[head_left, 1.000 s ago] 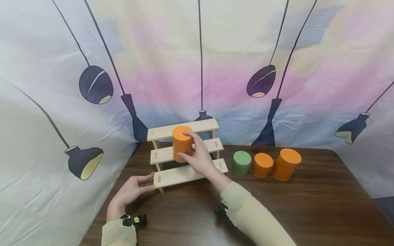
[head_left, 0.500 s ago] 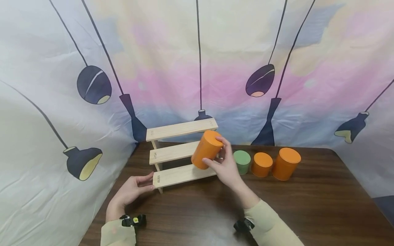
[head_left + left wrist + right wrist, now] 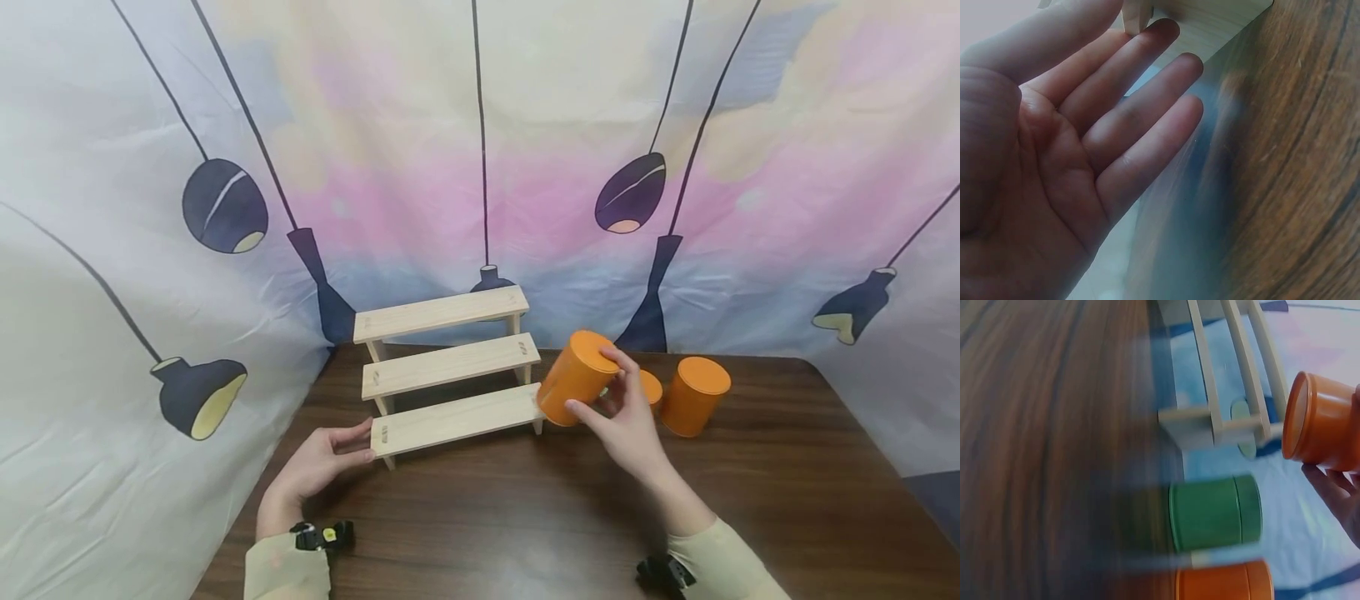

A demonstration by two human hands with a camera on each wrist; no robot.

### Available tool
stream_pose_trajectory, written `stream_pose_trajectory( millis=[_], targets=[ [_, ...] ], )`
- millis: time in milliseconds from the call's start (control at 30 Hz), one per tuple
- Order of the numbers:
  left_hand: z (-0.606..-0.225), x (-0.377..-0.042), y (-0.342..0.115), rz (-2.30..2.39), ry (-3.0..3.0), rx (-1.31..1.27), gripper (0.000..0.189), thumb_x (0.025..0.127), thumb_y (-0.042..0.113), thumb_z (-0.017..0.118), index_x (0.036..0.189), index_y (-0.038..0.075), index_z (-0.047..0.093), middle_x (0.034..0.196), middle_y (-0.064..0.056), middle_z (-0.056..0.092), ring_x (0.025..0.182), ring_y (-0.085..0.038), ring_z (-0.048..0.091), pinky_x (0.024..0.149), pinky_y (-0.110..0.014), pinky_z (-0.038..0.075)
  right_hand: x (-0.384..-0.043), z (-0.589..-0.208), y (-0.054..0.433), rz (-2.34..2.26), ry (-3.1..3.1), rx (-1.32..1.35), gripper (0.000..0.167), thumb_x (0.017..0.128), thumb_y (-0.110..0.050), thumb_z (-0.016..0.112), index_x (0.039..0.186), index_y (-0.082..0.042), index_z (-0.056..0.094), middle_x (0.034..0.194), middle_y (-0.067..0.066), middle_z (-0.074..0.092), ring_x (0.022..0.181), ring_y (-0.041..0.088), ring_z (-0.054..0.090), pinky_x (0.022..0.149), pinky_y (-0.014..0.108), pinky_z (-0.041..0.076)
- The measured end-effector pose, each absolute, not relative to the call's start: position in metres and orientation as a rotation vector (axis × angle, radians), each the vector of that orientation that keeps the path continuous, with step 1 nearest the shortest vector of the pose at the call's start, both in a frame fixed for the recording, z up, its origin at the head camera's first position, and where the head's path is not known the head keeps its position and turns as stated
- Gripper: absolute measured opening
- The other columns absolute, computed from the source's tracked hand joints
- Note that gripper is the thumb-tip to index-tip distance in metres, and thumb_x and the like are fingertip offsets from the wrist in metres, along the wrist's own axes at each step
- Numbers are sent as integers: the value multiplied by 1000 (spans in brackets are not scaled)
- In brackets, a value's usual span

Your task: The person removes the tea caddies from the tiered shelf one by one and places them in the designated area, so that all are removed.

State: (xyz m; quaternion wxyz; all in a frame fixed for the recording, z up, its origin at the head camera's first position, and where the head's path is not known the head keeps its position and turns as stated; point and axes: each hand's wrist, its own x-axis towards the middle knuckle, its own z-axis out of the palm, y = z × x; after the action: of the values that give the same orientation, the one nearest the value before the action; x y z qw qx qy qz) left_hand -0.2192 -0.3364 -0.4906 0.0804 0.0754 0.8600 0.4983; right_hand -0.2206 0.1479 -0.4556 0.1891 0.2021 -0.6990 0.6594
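A three-tier wooden display stand (image 3: pixel 457 417) stands on the table with its stepped shelves bare. My left hand (image 3: pixel 315 467) is at the left end of the lowest shelf, thumb and forefinger holding it there. In the left wrist view the other fingers (image 3: pixel 1154 131) extend loosely below the wood. My right hand (image 3: pixel 626 425) grips a tall orange canister (image 3: pixel 576 379), tilted and held up off the table just right of the stand. A green canister (image 3: pixel 1213 512), mostly hidden behind the right hand in the head view, stands beneath in the right wrist view.
A short orange canister (image 3: pixel 649 392) stands partly behind the right hand, with another tall orange canister (image 3: pixel 694 400) to its right. The dark wooden table (image 3: pixel 480 525) ends at a hanging cloth backdrop (image 3: pixel 555 225) printed with lamps.
My right hand has carried the tall orange canister from in front of the shelves to the right, past the stand's end, tilting it. The left hand has stayed at the stand.
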Motion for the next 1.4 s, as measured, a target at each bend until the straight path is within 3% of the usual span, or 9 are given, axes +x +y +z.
stream_pose_trajectory(
  millis=[200,467,700,867,1100,1267,1400],
  targets=[
    [-491,-219,-335,1494,2575,218,64,94,22,85,147,-4,60,151,-19,57,126,-23,67,94,-17,52,-208,-453,186,1872,-1910,505,93,84,27,74,160,-7,33,140,9,57,117,14,66,94,23,58],
    [-490,-219,-336,1487,2581,219,64,94,23,86,147,-2,61,151,-17,58,126,-23,67,95,-17,51,-196,-430,237,1812,-1927,353,93,87,24,74,162,-13,35,140,5,57,111,10,69,86,20,59],
    [-491,-219,-337,1488,2586,220,64,94,23,86,147,-3,61,151,-18,58,126,-21,67,95,-16,51,-192,-417,276,1685,-1969,208,100,85,22,77,165,-21,34,149,3,50,124,9,61,93,12,52],
    [-491,-219,-337,1479,2594,228,64,94,23,86,146,-3,61,151,-17,57,126,-23,67,96,-17,51,-190,-413,297,1427,-2044,134,105,81,22,81,165,-21,33,151,0,51,124,5,60,93,10,50],
    [-490,-219,-337,1412,2649,222,63,93,27,86,146,1,63,150,-12,60,132,-24,63,98,-16,47,-188,-409,316,1415,-1863,86,97,76,29,77,157,-8,38,148,8,51,123,16,64,93,13,53],
    [-489,-219,-337,1421,2630,220,64,94,26,86,147,0,62,151,-14,59,132,-26,64,98,-17,50,-189,-410,330,1547,-1746,-52,96,79,25,78,155,-17,37,157,7,41,132,24,55,99,16,52],
    [-489,-219,-336,1424,2623,222,64,94,26,85,147,-1,61,151,-15,58,131,-28,64,98,-18,51,-191,-416,338,1406,-1888,-261,94,85,11,82,158,-24,35,160,0,40,134,17,56,106,22,50]
  ],
)
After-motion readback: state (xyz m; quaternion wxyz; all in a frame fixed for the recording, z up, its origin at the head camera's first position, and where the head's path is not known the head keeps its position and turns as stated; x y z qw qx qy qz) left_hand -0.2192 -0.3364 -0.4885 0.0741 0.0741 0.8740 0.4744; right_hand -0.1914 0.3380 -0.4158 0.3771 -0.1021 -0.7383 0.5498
